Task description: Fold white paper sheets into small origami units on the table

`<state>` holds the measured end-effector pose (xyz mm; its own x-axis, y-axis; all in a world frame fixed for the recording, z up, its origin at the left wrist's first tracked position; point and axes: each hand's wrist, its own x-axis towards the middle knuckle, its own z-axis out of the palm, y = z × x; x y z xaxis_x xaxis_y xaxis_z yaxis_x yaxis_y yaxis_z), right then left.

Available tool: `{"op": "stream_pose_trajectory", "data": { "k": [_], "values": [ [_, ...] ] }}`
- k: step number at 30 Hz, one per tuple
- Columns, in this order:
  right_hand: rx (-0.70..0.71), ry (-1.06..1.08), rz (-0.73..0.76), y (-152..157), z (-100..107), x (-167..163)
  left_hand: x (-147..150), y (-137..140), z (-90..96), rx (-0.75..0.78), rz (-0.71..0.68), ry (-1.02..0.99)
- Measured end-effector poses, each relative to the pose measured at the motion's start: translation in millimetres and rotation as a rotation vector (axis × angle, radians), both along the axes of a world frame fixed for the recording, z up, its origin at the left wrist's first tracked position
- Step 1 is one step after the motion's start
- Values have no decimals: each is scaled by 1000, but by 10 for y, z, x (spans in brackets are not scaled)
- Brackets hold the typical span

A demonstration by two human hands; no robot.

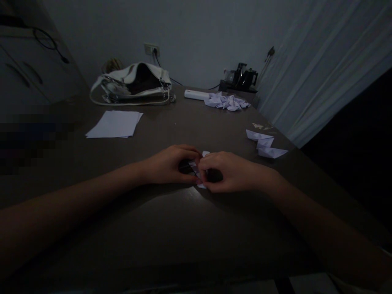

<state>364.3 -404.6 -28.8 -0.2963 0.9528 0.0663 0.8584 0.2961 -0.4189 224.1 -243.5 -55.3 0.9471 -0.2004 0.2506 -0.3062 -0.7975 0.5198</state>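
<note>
A small piece of folded white paper (194, 166) is held low over the dark table, mostly covered by fingers. My left hand (171, 164) grips its left side, thumb below and fingers curled above. From the right, my right hand (228, 170) pinches the same paper, its thumb and forefinger pressed together close to my left fingertips. White bits of the paper show above and below the fingers. Its exact folded shape is hidden. To the right of my hands lie folded paper pieces (266, 143) with pointed ends.
A stack of white sheets (114, 124) lies at left on the brown table (171, 228). Behind it rests an open white handbag (137, 83). Farther back are a long white object (196, 95) and a heap of folded papers (226, 101). A black kettle (248, 79) stands beyond, beside a pale curtain (309, 61).
</note>
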Motion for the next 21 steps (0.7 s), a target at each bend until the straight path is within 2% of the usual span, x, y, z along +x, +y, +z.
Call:
{"op": "stream_pose_trajectory", "data": {
  "k": [6,10,13,19,21],
  "values": [
    [56,-6,-84,70,-74,123,-7,13,-19,22,26,10],
    [114,-58,-193,103,-126,226,-11,6,-19,23,21,-16],
    [106,-47,-206,108,-132,243,-6,4,-18,29,16,-23],
    [22,118,-192,123,-140,279,-6,12,-25,22,15,-19],
    [41,123,-204,134,-157,309,-8,10,-24,18,15,-18]
  ]
}}
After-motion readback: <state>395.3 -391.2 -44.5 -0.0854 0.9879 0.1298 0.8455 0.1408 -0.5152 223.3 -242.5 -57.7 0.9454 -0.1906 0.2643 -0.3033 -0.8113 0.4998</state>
